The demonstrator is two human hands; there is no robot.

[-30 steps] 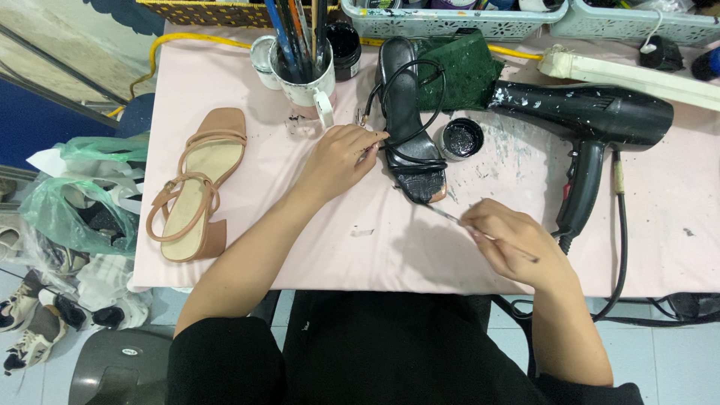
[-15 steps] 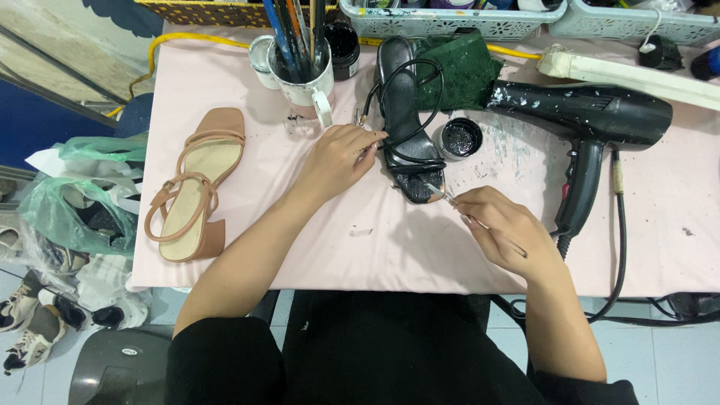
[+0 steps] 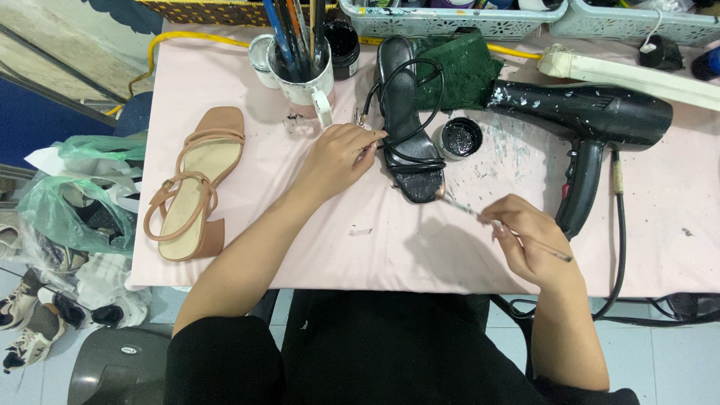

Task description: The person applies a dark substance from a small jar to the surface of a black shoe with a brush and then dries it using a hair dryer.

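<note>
A thin, long-handled paintbrush (image 3: 499, 225) is pinched between the curled fingers of the right hand (image 3: 529, 244), closed around the handle like a pen; its tip is laid at the toe of a black strappy high-heeled sandal (image 3: 409, 124), at about eleven o'clock from that hand. The left hand (image 3: 337, 159) is loosely curled, its fingertips closed on a thin strap at the sandal's nine o'clock side, so the shoe is steadied on the pale pink table cover (image 3: 360, 240).

The sandal is judged light, with a stiff sole and limp, thin straps that would give when pulled; a firmer hold is judged to lie at the sole's edge or heel, away from any wet surface. The brush is judged light and slippery only where paint has run.

At three o'clock of the sandal a small round open pot of dark paint (image 3: 458, 139) is set, with a paint-spattered black hair dryer (image 3: 592, 120) beyond it. At twelve o'clock a dark green cloth (image 3: 461, 71) is seen; at ten o'clock, a white mug full of brushes (image 3: 300, 67). Well apart at nine o'clock, a tan block-heeled sandal (image 3: 191, 187) is lying.
</note>
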